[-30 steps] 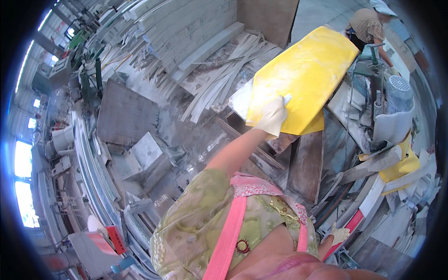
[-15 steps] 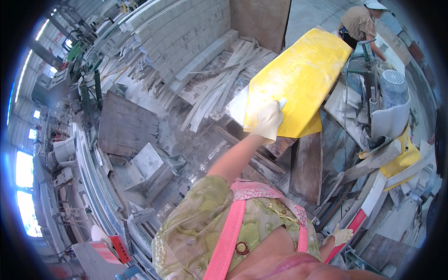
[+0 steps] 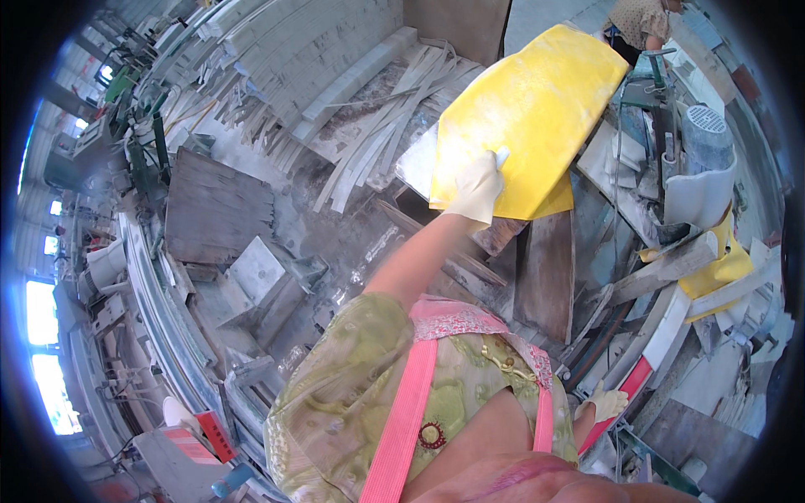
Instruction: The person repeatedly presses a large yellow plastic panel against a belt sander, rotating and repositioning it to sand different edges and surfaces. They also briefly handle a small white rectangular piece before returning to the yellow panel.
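The yellow sheet (image 3: 537, 109) lay spread out ahead of the person, slanting up and away to the right, its face dusted with white. The left hand (image 3: 476, 186), in a cream glove, was at the near left part of the sheet. Its fingers were clenched around a small pale piece (image 3: 502, 157), whose tip stuck out past the fist; whether they also pinched the sheet could not be told.

The right hand (image 3: 607, 401), gloved too, was well below the sheet and to its right, beside a red strip (image 3: 640, 377). Its fingers were spread and grasped nothing; whether it touched the strip could not be told.

A pale board (image 3: 417, 161) showed past the sheet's left edge, and a brown plank (image 3: 545, 272) ran down from under its near edge. Left of the sheet lay loose thin strips (image 3: 381, 138), with a stack of pale bars (image 3: 310, 63) beyond them. A co-worker (image 3: 639, 21) bent over just past the sheet's far right corner. A second yellow sheet (image 3: 725, 268) lay to the first one's lower right.
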Motion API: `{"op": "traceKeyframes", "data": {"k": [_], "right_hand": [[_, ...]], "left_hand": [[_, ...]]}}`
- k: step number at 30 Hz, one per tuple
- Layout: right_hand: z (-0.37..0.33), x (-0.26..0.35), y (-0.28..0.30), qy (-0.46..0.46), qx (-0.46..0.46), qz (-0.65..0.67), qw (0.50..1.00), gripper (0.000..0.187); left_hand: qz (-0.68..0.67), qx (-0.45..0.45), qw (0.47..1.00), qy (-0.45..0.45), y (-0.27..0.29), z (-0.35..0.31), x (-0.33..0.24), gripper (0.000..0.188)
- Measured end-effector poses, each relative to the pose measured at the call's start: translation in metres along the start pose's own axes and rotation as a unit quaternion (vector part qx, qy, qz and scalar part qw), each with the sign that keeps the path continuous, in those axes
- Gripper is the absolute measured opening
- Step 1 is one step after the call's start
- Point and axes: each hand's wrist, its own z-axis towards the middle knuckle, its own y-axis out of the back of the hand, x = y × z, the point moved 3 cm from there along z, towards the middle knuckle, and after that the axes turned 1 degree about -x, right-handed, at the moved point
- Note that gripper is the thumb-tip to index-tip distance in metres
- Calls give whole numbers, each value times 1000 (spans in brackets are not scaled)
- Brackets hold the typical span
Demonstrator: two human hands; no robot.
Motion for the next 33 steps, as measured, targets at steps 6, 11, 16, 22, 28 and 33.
{"op": "traceKeyframes", "data": {"k": [6,11,16,22,28,33], "right_hand": [[-5,-1,3,-12,11,0,1000,98],[-8,1,11,-17,35,10,999,98],[-8,-2,12,-8,43,2,999,97],[-8,-5,9,-5,30,5,1000,97],[-1,-14,-1,-10,49,26,998,99],[1,-22,-18,-2,3,4,1000,95]], "left_hand": [[-3,0,1000,-15,-1,2,3,25],[-11,-2,1000,-20,-1,2,4,24],[-15,-1,1000,-18,0,0,3,24],[-15,6,1000,-9,2,0,0,23],[-11,10,1000,-16,3,-2,-1,20],[-34,14,999,-14,7,-4,-3,21]]}}
